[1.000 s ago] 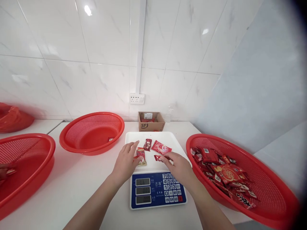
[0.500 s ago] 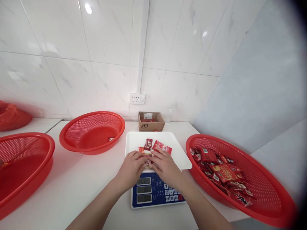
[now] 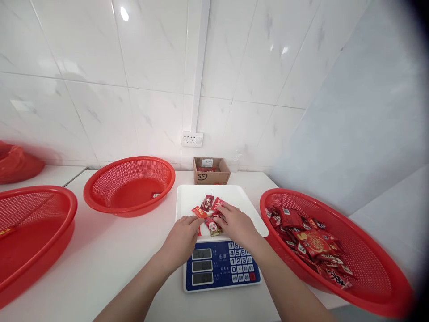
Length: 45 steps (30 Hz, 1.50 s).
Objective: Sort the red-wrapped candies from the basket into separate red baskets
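Observation:
Small wrapped snack packets lie bunched on the white weighing plate point(image 3: 187, 197) of a digital scale. Among them are a dark red packet point(image 3: 207, 203), an orange-red packet point(image 3: 199, 212) and a red and gold packet point(image 3: 213, 226). At their left side is my left hand point(image 3: 181, 241), fingers loosely stretched and the tips by the orange-red packet. My right hand point(image 3: 239, 228) reaches over from the right with fingers apart, partly covering a bright red packet point(image 3: 218, 203). Neither hand visibly grips a packet. Below the plate is the blue keypad panel point(image 3: 221, 268).
A red basket point(image 3: 372, 264) full of packets stands at right. Two more red baskets, one farther back point(image 3: 129, 179) and one at the left edge point(image 3: 43, 250), hold a little. A cardboard box point(image 3: 212, 178) and a wall socket point(image 3: 192, 139) are behind the scale.
My hands have drawn apart from around the packets, the right one moving slightly right. The packets are more spread out and more of the red and gold one shows.

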Each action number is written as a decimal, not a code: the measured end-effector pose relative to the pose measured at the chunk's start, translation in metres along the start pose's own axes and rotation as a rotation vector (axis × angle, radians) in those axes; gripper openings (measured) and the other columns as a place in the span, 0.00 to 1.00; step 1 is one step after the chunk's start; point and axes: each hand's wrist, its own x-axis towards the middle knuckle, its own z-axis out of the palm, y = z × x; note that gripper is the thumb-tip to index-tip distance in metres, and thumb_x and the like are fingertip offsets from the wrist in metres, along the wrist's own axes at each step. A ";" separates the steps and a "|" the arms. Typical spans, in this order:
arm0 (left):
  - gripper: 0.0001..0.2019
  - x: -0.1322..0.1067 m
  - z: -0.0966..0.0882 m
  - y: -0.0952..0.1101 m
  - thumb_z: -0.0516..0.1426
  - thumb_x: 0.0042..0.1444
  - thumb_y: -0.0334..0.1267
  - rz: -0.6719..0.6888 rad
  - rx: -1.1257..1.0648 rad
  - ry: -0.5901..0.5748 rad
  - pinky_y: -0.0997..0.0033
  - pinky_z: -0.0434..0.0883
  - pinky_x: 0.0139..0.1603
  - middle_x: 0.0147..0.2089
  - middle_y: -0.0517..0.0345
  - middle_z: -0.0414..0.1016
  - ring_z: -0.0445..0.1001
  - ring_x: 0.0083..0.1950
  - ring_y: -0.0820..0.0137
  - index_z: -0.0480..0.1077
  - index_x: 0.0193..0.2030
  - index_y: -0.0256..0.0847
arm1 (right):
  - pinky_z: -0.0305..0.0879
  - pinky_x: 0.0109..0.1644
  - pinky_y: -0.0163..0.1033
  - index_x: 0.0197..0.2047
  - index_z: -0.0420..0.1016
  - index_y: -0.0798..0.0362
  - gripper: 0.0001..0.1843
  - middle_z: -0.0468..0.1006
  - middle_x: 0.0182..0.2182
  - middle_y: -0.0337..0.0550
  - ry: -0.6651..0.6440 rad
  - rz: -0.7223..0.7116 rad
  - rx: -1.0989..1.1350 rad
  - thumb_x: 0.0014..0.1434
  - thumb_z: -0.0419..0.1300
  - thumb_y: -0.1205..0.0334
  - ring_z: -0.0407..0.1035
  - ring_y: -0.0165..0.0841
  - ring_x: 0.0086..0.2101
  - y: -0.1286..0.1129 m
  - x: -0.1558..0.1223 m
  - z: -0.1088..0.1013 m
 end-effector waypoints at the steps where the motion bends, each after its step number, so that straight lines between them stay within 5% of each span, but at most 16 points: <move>1: 0.23 0.001 0.001 0.001 0.45 0.57 0.23 0.000 -0.015 0.001 0.59 0.70 0.51 0.53 0.51 0.73 0.70 0.52 0.62 0.67 0.55 0.44 | 0.58 0.58 0.51 0.57 0.68 0.54 0.24 0.64 0.60 0.53 0.010 -0.004 -0.009 0.63 0.48 0.53 0.57 0.45 0.59 -0.003 0.002 -0.001; 10: 0.19 0.019 0.006 0.006 0.47 0.54 0.22 0.019 -0.153 0.133 0.61 0.71 0.51 0.51 0.51 0.70 0.71 0.51 0.65 0.68 0.49 0.42 | 0.51 0.62 0.53 0.57 0.69 0.52 0.20 0.64 0.60 0.48 0.029 -0.168 0.030 0.63 0.47 0.62 0.53 0.43 0.61 -0.012 0.020 0.011; 13: 0.18 0.016 0.006 0.002 0.48 0.56 0.23 0.050 -0.133 0.233 0.59 0.70 0.53 0.51 0.50 0.71 0.69 0.53 0.64 0.68 0.50 0.42 | 0.50 0.63 0.50 0.50 0.74 0.51 0.19 0.72 0.54 0.45 0.028 -0.253 0.105 0.62 0.47 0.68 0.59 0.38 0.58 -0.012 0.024 0.013; 16: 0.15 0.005 0.001 -0.005 0.49 0.58 0.28 0.031 -0.107 0.303 0.59 0.72 0.50 0.50 0.51 0.72 0.71 0.51 0.64 0.68 0.49 0.43 | 0.51 0.63 0.49 0.49 0.75 0.51 0.17 0.75 0.51 0.44 0.060 -0.249 0.173 0.60 0.50 0.68 0.60 0.38 0.57 -0.008 0.021 0.008; 20: 0.11 -0.022 -0.009 -0.016 0.49 0.60 0.35 0.007 -0.070 0.377 0.62 0.73 0.48 0.47 0.53 0.74 0.72 0.49 0.65 0.69 0.47 0.44 | 0.51 0.62 0.55 0.54 0.72 0.51 0.19 0.67 0.58 0.48 0.073 -0.067 0.102 0.59 0.52 0.64 0.55 0.44 0.60 0.006 0.008 -0.003; 25: 0.10 -0.061 -0.017 -0.029 0.51 0.60 0.42 -0.152 -0.098 0.434 0.69 0.74 0.40 0.42 0.54 0.76 0.74 0.44 0.66 0.72 0.41 0.45 | 0.56 0.60 0.48 0.54 0.72 0.54 0.20 0.70 0.55 0.49 0.037 -0.019 0.086 0.61 0.51 0.62 0.61 0.41 0.56 0.023 0.002 -0.008; 29: 0.12 -0.085 -0.014 -0.037 0.51 0.58 0.46 -0.285 -0.120 0.447 0.73 0.73 0.29 0.40 0.55 0.77 0.76 0.41 0.65 0.73 0.39 0.46 | 0.56 0.60 0.47 0.53 0.72 0.53 0.19 0.70 0.55 0.50 0.060 -0.009 0.075 0.61 0.50 0.63 0.61 0.41 0.56 0.017 0.008 -0.005; 32: 0.12 -0.095 -0.008 -0.040 0.51 0.58 0.47 -0.346 -0.150 0.418 0.77 0.69 0.21 0.41 0.54 0.77 0.76 0.41 0.65 0.74 0.39 0.46 | 0.50 0.63 0.50 0.57 0.69 0.50 0.21 0.62 0.61 0.49 0.047 -0.087 0.165 0.64 0.48 0.57 0.52 0.41 0.62 -0.002 0.005 -0.004; 37: 0.11 -0.098 0.000 -0.037 0.52 0.59 0.46 -0.331 -0.165 0.380 0.77 0.70 0.23 0.42 0.55 0.77 0.75 0.43 0.66 0.73 0.40 0.47 | 0.31 0.65 0.62 0.60 0.64 0.39 0.25 0.46 0.68 0.39 -0.194 -0.358 0.209 0.64 0.43 0.44 0.31 0.45 0.66 -0.031 -0.004 0.001; 45: 0.11 -0.098 -0.002 -0.035 0.52 0.59 0.45 -0.293 -0.171 0.349 0.76 0.72 0.26 0.42 0.55 0.77 0.76 0.43 0.66 0.73 0.40 0.47 | 0.34 0.64 0.62 0.64 0.57 0.38 0.29 0.43 0.68 0.40 -0.193 -0.164 0.197 0.63 0.43 0.41 0.31 0.47 0.66 0.002 -0.005 -0.005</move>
